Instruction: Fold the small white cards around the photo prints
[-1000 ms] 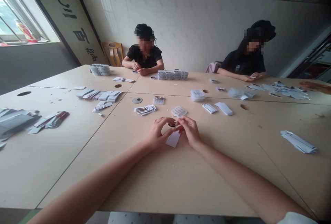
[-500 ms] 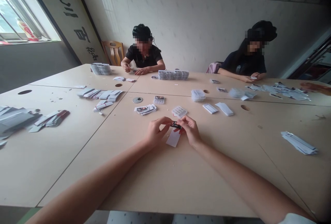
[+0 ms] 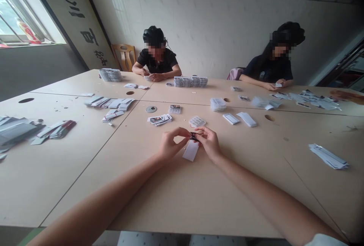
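Two hands (image 3: 190,143), fingers of both pinched shut on one small dark card (image 3: 194,136).

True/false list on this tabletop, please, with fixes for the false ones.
1. The left hand has its fingertips at a small dark item. True.
2. The right hand is away from that item. False: the right hand grips it.
3. A white slip lies on the table, nearer the camera than the item. True.
4. The stack of clear boxes is left of the grey disc. False: the stack is right of the disc.
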Tool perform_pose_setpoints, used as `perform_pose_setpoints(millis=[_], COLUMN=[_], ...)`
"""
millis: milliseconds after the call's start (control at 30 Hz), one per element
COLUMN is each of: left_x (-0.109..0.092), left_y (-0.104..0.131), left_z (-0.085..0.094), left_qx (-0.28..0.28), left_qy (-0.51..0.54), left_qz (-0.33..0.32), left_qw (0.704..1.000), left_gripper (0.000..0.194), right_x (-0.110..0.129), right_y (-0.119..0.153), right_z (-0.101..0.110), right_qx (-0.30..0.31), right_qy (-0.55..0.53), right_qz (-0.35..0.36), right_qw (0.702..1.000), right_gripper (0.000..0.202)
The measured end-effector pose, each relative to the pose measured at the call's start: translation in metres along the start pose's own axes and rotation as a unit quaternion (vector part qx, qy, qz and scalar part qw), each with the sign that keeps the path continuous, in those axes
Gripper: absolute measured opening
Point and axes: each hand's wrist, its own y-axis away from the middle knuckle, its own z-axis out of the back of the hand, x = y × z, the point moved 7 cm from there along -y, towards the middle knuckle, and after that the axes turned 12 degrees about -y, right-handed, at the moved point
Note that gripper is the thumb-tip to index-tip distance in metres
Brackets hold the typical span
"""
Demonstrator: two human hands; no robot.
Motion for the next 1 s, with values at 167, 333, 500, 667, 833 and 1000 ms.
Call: perform_pose_setpoints(millis=[167, 333, 500, 667, 833, 1000], left_x=[0.0, 0.007, 0.016, 0.017, 0.018, 0.019], left_y=[0.0, 0.0, 0.0, -0.001, -0.001, 0.0], left_z=[0.0, -0.001, 0.0, 0.004, 0.007, 0.008], left_qx=[0.011, 0.003, -0.022, -0.053, -0.076, -0.083], left_qy=[0.027, 0.038, 0.009, 0.005, -0.005, -0.021], left_qz=[0.004, 0.035, 0.065, 0.073, 0.063, 0.06], left_qw=[1.0, 0.999, 0.998, 0.996, 0.995, 0.995], left_gripper=[0.011, 0.016, 0.018, 0.017, 0.013, 0.016], right_x=[0.001, 0.0, 0.002, 0.005, 0.007, 0.005], right_y=[-0.002, -0.002, 0.0, 0.001, 0.002, 0.002], right_z=[-0.002, -0.004, -0.007, -0.01, -0.011, -0.01], right_qx=[0.026, 0.037, 0.062, 0.063, 0.068, 0.062], right_qy=[0.01, -0.01, -0.012, -0.027, -0.025, -0.041], right_qz=[0.019, 0.026, 0.037, 0.035, 0.033, 0.02], right_qw=[0.999, 0.999, 0.997, 0.997, 0.997, 0.997], right_gripper=[0.027, 0.027, 0.024, 0.023, 0.026, 0.026])
